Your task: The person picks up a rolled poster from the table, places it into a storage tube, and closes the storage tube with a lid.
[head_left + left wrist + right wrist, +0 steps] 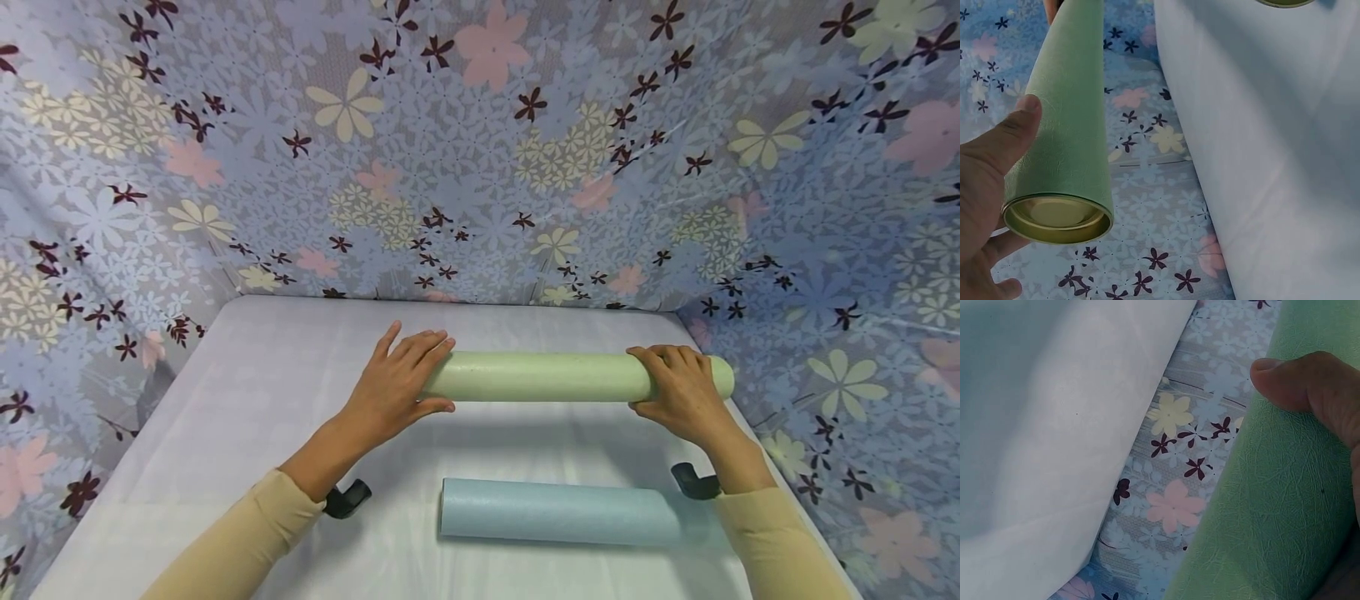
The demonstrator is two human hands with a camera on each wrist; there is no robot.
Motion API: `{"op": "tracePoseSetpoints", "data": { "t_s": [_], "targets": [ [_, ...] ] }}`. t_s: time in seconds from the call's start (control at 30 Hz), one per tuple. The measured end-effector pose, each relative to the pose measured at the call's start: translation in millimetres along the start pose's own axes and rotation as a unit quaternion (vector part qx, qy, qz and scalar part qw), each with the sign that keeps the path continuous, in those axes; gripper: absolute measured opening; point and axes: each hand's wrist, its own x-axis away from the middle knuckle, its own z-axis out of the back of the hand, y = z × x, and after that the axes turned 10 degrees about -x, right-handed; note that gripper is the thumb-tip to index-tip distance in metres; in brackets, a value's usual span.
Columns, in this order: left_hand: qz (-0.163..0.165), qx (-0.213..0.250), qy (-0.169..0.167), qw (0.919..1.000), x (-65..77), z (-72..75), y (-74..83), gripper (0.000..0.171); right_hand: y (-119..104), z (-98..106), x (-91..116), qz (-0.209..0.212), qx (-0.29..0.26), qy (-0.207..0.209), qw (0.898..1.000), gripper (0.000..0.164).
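Note:
A long pale green cardboard tube (547, 377) is held level above the white table, with both hands on it. My left hand (397, 375) grips its left end, thumb on the near side and fingers over the far side. At the right end, my right hand (678, 387) wraps over the tube, leaving a short piece sticking out beyond it. In the left wrist view the green tube's end shows a recessed gold metal cap (1057, 214). Nearer to me, a light blue tube (555, 510) lies on the table, its right part passing behind the right forearm.
The white-covered table (300, 350) has its far edge close to a flowered cloth (450, 167) that hangs at the back and both sides. A black curved piece sits by each wrist, one at the left (348, 500) and one at the right (693, 482).

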Motion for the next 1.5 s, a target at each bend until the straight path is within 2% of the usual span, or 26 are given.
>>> {"op": "tracePoseSetpoints", "data": {
  "t_s": [0.23, 0.97, 1.27, 1.5],
  "targets": [
    [-0.004, -0.007, -0.015, 0.9999, -1.4, -6.1, -1.3, 0.080, 2, -2, -2, 0.004, 0.000, -0.006, 1.000, 0.083],
    [0.023, 0.044, -0.049, 0.9975, -6.5, -36.2, -1.1, 0.073, 16, -18, -9, -0.027, -0.004, -0.054, 0.998, 0.078],
    [0.037, 0.088, -0.091, 0.9913, -5.7, -51.1, 3.6, 0.071, 25, -26, -7, -0.042, -0.013, -0.095, 0.995, 0.076],
    [0.046, 0.120, -0.138, 0.9821, -3.9, -58.2, 8.8, 0.069, 28, -28, -3, -0.046, -0.015, -0.125, 0.991, 0.072]
  ]
}}
